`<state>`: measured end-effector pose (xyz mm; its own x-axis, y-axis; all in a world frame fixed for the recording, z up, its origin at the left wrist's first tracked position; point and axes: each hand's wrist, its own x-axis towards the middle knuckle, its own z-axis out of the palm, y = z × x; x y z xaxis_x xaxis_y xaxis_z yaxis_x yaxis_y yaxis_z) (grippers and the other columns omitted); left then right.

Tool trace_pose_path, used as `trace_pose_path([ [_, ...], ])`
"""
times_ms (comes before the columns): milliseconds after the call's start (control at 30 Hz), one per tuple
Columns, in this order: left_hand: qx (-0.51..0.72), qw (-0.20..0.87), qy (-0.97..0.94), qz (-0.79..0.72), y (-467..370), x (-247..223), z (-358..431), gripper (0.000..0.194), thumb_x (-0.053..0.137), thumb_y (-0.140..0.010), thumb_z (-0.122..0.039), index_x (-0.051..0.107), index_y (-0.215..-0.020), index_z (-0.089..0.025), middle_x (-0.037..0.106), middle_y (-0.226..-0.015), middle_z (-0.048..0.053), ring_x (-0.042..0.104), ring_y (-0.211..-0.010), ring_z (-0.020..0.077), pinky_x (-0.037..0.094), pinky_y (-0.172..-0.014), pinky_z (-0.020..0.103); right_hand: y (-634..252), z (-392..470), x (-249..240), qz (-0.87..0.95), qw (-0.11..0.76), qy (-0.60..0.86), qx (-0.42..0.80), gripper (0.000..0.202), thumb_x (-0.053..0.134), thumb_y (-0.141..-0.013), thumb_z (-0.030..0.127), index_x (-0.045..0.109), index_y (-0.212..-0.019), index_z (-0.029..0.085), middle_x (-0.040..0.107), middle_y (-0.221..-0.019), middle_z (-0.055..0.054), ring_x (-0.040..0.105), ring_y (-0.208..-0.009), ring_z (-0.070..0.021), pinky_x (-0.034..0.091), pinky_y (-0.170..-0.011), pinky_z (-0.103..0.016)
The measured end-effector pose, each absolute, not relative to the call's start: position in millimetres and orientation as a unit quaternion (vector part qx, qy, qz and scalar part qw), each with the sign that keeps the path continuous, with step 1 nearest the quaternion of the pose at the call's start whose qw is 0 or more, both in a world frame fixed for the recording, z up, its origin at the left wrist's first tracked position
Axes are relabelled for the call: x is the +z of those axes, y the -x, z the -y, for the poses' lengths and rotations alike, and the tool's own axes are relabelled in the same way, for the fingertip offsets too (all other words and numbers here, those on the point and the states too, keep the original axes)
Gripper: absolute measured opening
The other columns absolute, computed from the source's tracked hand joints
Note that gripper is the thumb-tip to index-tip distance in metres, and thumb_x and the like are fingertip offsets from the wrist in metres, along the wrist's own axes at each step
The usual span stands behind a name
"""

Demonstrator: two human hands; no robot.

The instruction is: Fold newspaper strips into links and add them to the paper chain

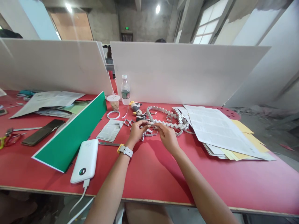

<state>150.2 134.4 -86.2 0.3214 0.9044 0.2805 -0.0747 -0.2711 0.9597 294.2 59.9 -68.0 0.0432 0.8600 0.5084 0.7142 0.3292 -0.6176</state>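
Note:
Both of my hands meet over the red table, in front of a long zigzag chain of folded paper that lies in loops. My left hand, with a watch on its wrist, is closed in a pinch on a small folded paper strip. My right hand pinches the same strip from the other side. The fingers cover most of the strip, and I cannot tell whether it joins the chain. Loose folded paper links lie just left of my left hand, beside a newspaper piece.
A bottle, a lidded cup, a tape ring and a bird figure stand behind my hands. Left are a green board, a white power bank and a phone. Stacked papers lie right.

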Motion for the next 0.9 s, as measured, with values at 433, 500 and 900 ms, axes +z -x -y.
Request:
trace_pose_path([
  [433, 0.467, 0.484, -0.663, -0.329, -147.7, -93.5, -139.4, 0.027, 0.066, -0.071, -0.041, 0.063, -0.076, -0.015, 0.063, -0.07, 0.002, 0.056, -0.063, 0.0127, 0.042, -0.057, 0.022, -293.2, -57.0, -66.9, 0.69, 0.418, 0.583, 0.096, 0.034, 0.036, -0.083, 0.014, 0.063, -0.102, 0.023, 0.068, -0.078, -0.005, 0.063, -0.071, -0.0195, 0.044, -0.064, -0.028],
  [500, 0.467, 0.489, -0.659, -0.33, -146.2, -92.6, -140.0, 0.027, 0.068, -0.069, -0.04, 0.064, -0.074, -0.014, 0.062, -0.067, 0.002, 0.056, -0.061, 0.0124, 0.042, -0.055, 0.022, -293.1, -57.3, -66.9, 0.684, 0.429, 0.579, 0.112, 0.033, 0.038, -0.083, 0.014, 0.064, -0.1, 0.024, 0.068, -0.077, -0.004, 0.064, -0.07, -0.0195, 0.044, -0.065, -0.029],
  [900, 0.48, 0.596, -0.587, -0.262, -138.9, -77.4, -133.2, 0.046, 0.075, -0.061, -0.029, 0.066, -0.104, -0.015, 0.071, -0.094, 0.009, 0.066, -0.086, 0.0205, 0.053, -0.076, 0.032, -285.4, -65.6, -69.6, 0.271, 0.59, 0.409, 0.641, 0.025, 0.068, -0.065, 0.015, 0.067, -0.089, 0.02, 0.071, -0.081, 0.0, 0.052, -0.048, -0.0055, 0.048, -0.058, -0.021],
])
